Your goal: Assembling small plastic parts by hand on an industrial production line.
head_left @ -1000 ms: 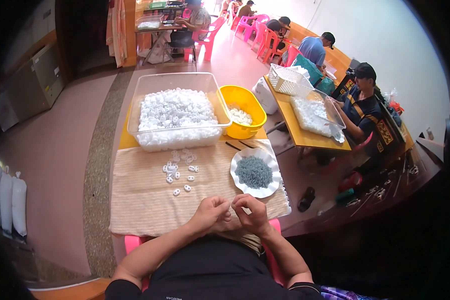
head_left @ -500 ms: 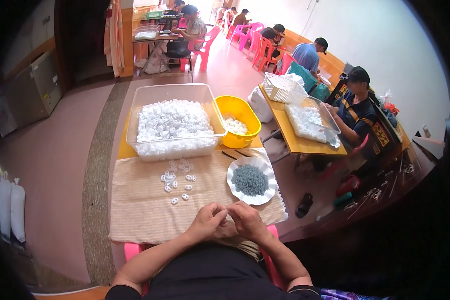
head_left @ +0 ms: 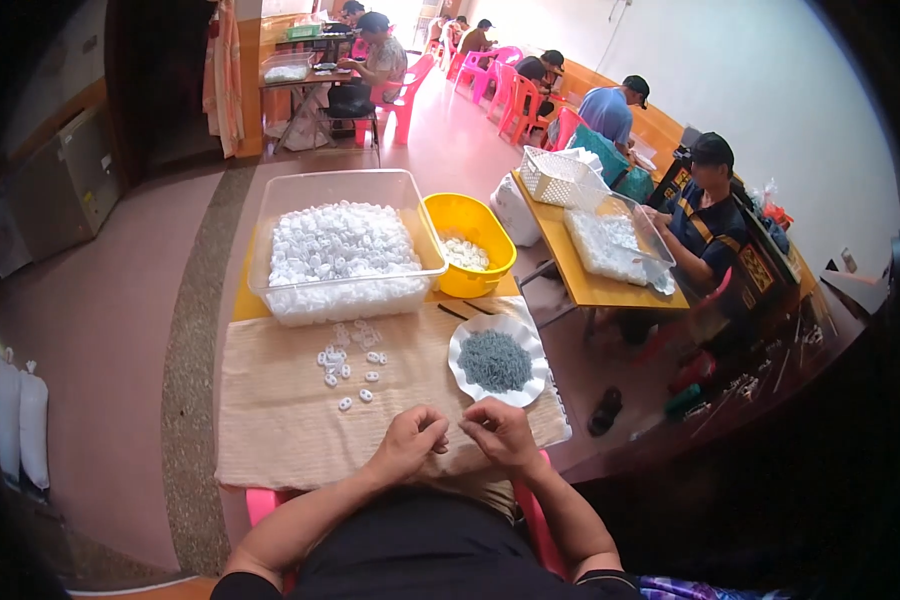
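My left hand (head_left: 407, 441) and my right hand (head_left: 498, 430) are held close together over the near edge of a beige cloth (head_left: 280, 410), fingers curled as if pinching something tiny; what they hold is too small to see. Just beyond my right hand stands a white scalloped plate (head_left: 465, 340) heaped with small grey pieces (head_left: 495, 360). Several loose white plastic parts (head_left: 348, 362) lie on the cloth ahead of my left hand.
A clear tub (head_left: 342, 255) full of white parts stands at the far side, a yellow bowl (head_left: 467, 244) with a few white parts beside it. To the right, people sit at another yellow table (head_left: 590, 282) with a tub and white basket (head_left: 554, 176).
My hands have stayed together at the cloth's near edge, with only small finger movement. The view has tilted a little, so the table appears lower in the picture.
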`<action>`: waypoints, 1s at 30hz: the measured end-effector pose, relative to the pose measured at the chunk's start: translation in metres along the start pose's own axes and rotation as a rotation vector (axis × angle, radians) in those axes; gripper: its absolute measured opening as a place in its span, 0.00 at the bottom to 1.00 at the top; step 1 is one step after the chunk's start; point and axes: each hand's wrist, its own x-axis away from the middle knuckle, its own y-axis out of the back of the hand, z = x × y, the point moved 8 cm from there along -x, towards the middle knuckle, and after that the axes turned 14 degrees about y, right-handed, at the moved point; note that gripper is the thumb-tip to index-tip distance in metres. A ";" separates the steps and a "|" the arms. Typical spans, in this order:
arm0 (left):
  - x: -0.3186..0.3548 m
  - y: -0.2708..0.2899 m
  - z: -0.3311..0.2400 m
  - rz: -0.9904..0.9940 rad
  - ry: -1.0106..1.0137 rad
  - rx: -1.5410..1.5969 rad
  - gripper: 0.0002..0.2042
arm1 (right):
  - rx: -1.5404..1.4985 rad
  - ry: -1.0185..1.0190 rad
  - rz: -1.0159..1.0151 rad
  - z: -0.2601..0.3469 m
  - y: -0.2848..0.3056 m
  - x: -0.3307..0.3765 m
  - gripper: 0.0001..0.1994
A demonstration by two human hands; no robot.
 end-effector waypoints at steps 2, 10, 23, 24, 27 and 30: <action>-0.003 0.003 0.005 -0.014 0.022 0.048 0.06 | 0.118 0.044 -0.019 -0.003 0.011 -0.004 0.04; -0.009 0.007 0.001 -0.034 0.096 0.128 0.07 | 0.622 0.051 0.014 -0.022 0.050 -0.031 0.05; 0.002 -0.005 0.001 0.131 0.187 0.308 0.07 | -0.332 0.053 0.065 -0.012 -0.020 -0.006 0.08; 0.002 -0.006 0.000 0.149 0.176 0.351 0.07 | -0.336 0.053 0.064 -0.013 -0.023 -0.006 0.08; 0.002 -0.006 -0.001 0.177 0.186 0.402 0.07 | -0.376 0.031 0.017 -0.016 -0.025 -0.003 0.07; 0.001 -0.005 0.002 0.191 0.215 0.431 0.06 | -0.412 -0.001 -0.008 -0.017 -0.026 -0.003 0.06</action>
